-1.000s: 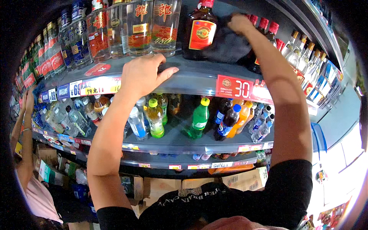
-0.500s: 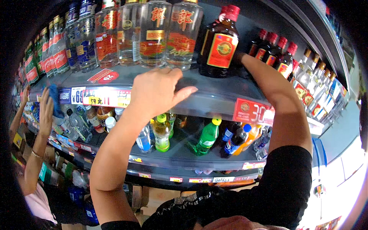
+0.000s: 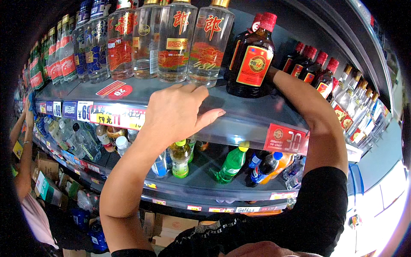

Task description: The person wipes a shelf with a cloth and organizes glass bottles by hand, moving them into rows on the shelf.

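My left hand (image 3: 180, 109) rests on the front of the upper shelf (image 3: 145, 88), fingers over its surface and thumb held apart, with nothing in it. Just behind it stand clear liquor bottles (image 3: 209, 49) with red and gold designs. My right arm reaches deep into the shelf beside a dark liquor bottle (image 3: 253, 64) with a red cap and red label. Behind that bottle my right hand (image 3: 272, 74) is hidden except near the wrist, so its fingers cannot be seen. Another red-capped bottle stands partly hidden behind the front one.
More red-capped dark bottles (image 3: 321, 75) and clear bottles (image 3: 355, 103) stand to the right. Below are drinks, including a green soda bottle (image 3: 232, 165) and a green tea bottle (image 3: 180, 158). At far left, another person's hand (image 3: 29, 115) holds a blue cloth (image 3: 31, 102) at the shelf edge.
The shelf and bottles sit slightly lower and farther right in view. My hands keep much the same places. The other person's hand and blue cloth have moved left.
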Demonstrator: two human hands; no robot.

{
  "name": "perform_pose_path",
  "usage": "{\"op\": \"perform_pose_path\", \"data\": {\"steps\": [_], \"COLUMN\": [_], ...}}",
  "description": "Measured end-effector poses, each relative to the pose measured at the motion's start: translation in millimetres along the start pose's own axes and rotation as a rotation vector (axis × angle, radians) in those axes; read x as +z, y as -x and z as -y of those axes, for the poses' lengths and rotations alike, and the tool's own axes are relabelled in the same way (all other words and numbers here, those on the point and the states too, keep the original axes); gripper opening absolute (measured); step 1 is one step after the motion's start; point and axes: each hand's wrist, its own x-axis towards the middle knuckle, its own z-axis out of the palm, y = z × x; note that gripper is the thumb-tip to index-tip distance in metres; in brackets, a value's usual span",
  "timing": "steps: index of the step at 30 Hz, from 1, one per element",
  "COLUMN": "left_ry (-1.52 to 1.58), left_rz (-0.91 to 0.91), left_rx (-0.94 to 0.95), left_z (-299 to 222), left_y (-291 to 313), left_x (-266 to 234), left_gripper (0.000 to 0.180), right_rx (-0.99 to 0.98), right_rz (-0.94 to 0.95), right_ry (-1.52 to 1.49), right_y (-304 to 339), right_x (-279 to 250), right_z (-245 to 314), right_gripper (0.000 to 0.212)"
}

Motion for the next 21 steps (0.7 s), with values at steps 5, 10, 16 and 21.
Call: {"op": "perform_pose_path", "data": {"steps": [5,10,16,21], "left_ry": [0.006,0.002,-0.023,-0.005], "left_rz": [-0.02,-0.04,-0.007,-0.011], "left_rx": [0.007,0.004,-0.02,-0.032], "left_z": [-0.4,-0.5,-0.6,-2.6], "left_y": [0.5,1.7,2.3,1.2], "left_x": [-0.5,-0.8,-0.1,0.3], "left_gripper": [0.037,0.038,0.04,0.04], "right_rx": [-0.012,-0.02,-0.082,-0.227], "right_rz": [0.032,0.104,0.088,0.008], "right_ry": [-0.001,-0.002,0.028,0.102], "right_y": [-2.4,5.5,21.1,39.1], "right_x": [13.6,36.4,43.9,36.1], "right_z": [1.9,1.4,-3.4,-8.1], "right_gripper": [0.021,0.021,0.02,0.02]}}
